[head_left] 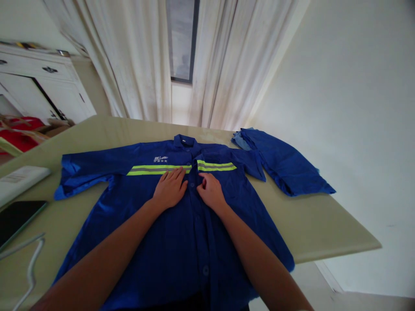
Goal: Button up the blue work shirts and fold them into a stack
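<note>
A blue work shirt [155, 242] with yellow-green reflective strips lies front side up, its collar pointing away from me. My left hand [170, 186] rests flat on the chest, fingers stretched over the strip left of the button placket. On the other side, my right hand [210, 188] has its fingers curled at the placket edge, pinching the shirt's front just below the right strip. A small raised fold of the placket stands between both hands. Buttons run down the middle, and white lettering sits above the left strip.
Folded blue clothing [285, 160] lies at the table's back right. On the left are a dark phone [21, 218], a white box [22, 181] and a white cable [30, 270]. The pale table [330, 229] ends near a wall. Behind stand curtains [139, 65] and a white cabinet [39, 77].
</note>
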### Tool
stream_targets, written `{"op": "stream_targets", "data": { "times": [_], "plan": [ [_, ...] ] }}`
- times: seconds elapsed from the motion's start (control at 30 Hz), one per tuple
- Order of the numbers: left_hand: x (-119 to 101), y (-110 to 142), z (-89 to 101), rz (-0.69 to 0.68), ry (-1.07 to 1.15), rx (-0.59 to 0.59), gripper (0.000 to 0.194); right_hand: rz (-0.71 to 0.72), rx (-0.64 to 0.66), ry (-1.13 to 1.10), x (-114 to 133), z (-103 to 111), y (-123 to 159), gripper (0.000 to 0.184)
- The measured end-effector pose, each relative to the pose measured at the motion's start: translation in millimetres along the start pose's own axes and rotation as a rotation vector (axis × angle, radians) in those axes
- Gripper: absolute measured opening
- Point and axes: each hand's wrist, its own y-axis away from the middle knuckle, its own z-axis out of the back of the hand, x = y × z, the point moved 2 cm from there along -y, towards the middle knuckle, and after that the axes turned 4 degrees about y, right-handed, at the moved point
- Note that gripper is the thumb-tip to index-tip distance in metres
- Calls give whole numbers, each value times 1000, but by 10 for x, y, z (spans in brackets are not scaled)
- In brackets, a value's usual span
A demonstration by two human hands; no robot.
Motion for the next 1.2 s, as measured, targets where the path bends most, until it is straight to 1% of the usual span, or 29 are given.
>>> {"op": "stream_targets", "data": {
  "times": [0.07,0.2,0.33,0.4,0.47,0.53,0.6,0.63,0.67,0.73,0.83,0.9,0.97,1.03,1.13,1.2],
  "plan": [
    [9,6,-27,-30,-8,46,53,-29,-11,39,16,9,12,50],
    [-41,68,-43,-134,15,52,49,-84,38,149,113,101,23,48],
    [-149,271,-10,-183,19,48,48,-88,112,313,267,192,-50,36],
    [-207,422,9,-197,-14,51,48,-66,105,362,342,194,-92,36],
    [-258,580,28,-211,-45,50,49,-51,79,365,395,158,-109,43],
    [-295,705,58,-223,-68,48,50,-65,45,331,415,99,-96,47],
    [-312,755,107,-228,-82,52,49,-85,19,273,404,43,-70,46],
    [-310,743,138,-227,-84,61,49,-86,15,240,389,21,-59,46],
    [-300,702,170,-223,-84,78,47,-78,16,205,370,5,-53,48],
    [-256,537,224,-192,-69,127,44,-60,19,127,316,-10,-57,50],
    [-166,138,232,-114,44,164,40,-63,-43,-22,217,3,-94,47],
    [-126,-161,171,-32,237,167,35,-84,-108,-126,162,18,-116,46],
    [-112,-428,73,105,492,175,29,-93,-161,-207,138,34,-124,43],
    [-126,-635,-24,233,675,179,29,-89,-180,-258,147,46,-118,40],
    [-151,-838,-110,331,777,188,45,-93,-188,-298,184,60,-98,37],
    [-135,-926,-129,368,795,193,45,-107,-212,-330,199,66,-86,34]
  ]
}}
